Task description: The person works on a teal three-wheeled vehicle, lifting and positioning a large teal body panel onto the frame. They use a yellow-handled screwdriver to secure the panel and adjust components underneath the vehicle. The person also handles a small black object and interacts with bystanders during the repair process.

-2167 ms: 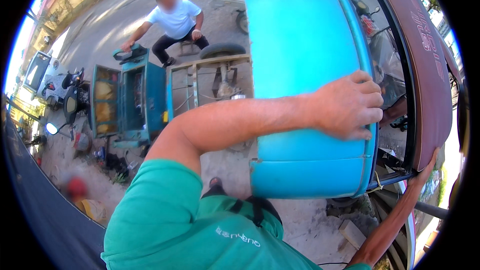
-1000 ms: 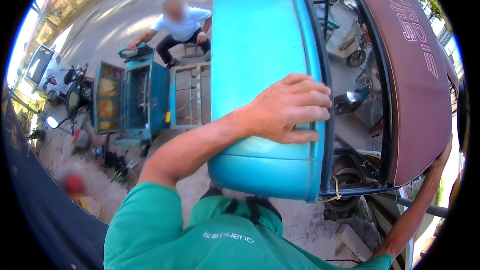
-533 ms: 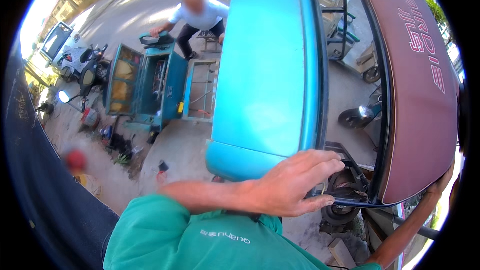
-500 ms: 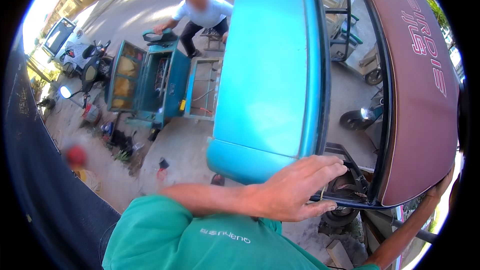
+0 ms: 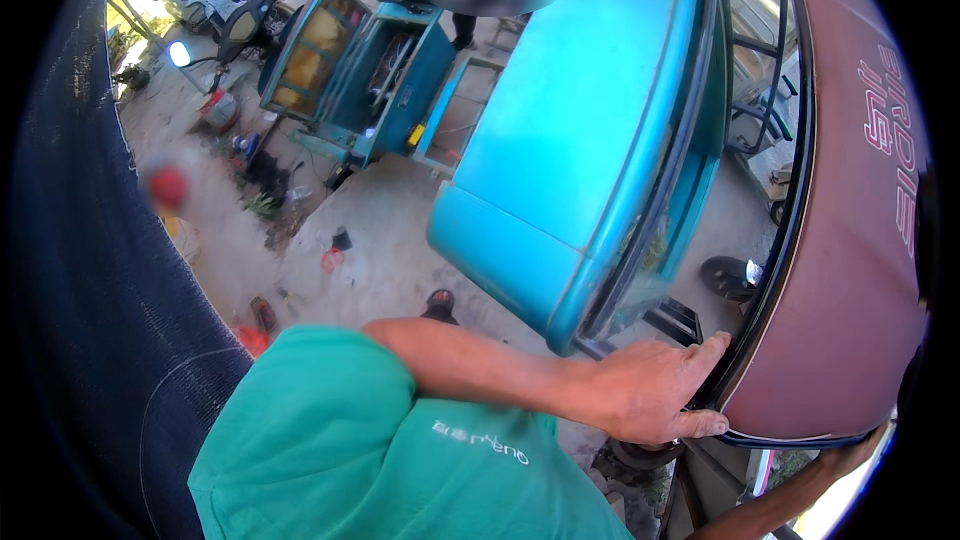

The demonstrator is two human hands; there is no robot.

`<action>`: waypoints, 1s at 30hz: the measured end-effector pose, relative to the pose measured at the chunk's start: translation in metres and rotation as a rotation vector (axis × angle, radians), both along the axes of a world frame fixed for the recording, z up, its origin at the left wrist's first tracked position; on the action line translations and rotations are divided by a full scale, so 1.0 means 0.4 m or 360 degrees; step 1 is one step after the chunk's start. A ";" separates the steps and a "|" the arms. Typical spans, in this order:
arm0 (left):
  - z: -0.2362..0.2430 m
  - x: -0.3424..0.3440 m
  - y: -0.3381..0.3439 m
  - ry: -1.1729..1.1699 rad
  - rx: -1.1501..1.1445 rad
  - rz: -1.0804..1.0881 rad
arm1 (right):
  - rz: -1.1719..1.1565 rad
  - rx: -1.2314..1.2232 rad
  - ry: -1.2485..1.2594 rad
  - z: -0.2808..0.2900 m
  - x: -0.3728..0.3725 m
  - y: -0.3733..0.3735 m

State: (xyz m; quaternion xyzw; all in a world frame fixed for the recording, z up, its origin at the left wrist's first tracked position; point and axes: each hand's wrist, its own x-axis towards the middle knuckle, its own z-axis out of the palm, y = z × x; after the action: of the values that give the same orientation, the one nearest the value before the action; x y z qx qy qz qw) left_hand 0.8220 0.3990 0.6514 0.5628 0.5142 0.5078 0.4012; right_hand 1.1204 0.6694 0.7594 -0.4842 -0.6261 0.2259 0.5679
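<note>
While the maroon canopy [image 5: 835, 190] stands just right of the turquoise panel [image 5: 570, 130], head view shows the left hand [image 5: 650, 390] at its near corner, index finger and thumb spread apart by the dark rim [image 5: 805, 110], and the right hand [image 5: 850, 455], partly hidden, at its lower edge. Cannot tell whether either grip closes round anything. Steadying it well probably calls for even pressure from both sides, fingers clear of the gap toward the panel.

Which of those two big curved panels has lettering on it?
The padded-looking maroon panel at the right, with pale lettering; the smooth turquoise panel to its left shows none.
</note>
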 end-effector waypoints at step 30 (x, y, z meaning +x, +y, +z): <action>-0.063 -0.235 -0.301 -0.0271 -0.0434 0.0898 | 0.1339 -0.0246 0.0481 -0.128 -0.309 -0.194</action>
State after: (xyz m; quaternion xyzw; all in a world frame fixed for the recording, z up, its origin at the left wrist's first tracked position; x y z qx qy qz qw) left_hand 0.7280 0.2785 0.6264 0.2948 0.6778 0.5707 0.3578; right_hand 0.9969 0.5917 0.7082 -0.1902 -0.6597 0.5514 0.4738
